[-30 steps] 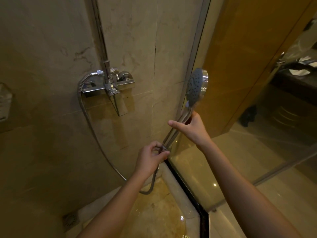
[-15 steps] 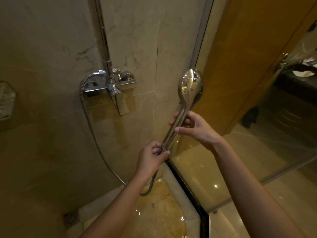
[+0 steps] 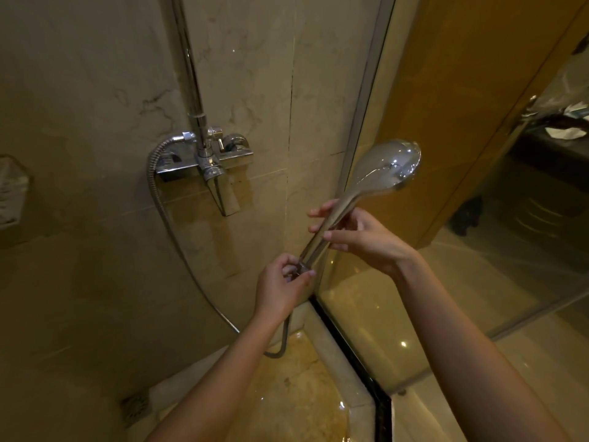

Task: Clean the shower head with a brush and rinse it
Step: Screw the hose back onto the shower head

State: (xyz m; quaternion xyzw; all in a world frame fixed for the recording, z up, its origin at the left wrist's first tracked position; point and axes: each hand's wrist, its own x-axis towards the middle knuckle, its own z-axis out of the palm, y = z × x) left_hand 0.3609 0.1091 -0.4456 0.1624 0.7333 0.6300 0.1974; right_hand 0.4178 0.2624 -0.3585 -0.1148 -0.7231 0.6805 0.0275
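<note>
A chrome hand shower head (image 3: pixel 387 169) points up and to the right, its shiny back toward me and its nozzle face hidden. My right hand (image 3: pixel 360 239) holds the middle of its handle, thumb on top and fingers behind. My left hand (image 3: pixel 282 288) pinches the nut where the handle meets the metal hose (image 3: pixel 165 218). The hose loops down from the wall mixer (image 3: pixel 207 157) and back up to my left hand. No brush is in view.
A chrome riser pipe (image 3: pixel 188 65) runs up the marble wall above the mixer and its spout (image 3: pixel 224 196). A glass shower screen (image 3: pixel 414 282) stands on the right over a raised curb. A floor drain (image 3: pixel 135 406) lies at lower left and a wall basket (image 3: pixel 11 196) at far left.
The shower head has turned about its handle: its nozzle face showed a second ago, now the chrome back shows. My right hand has shifted its hold on the handle. My left hand stays at the nut.
</note>
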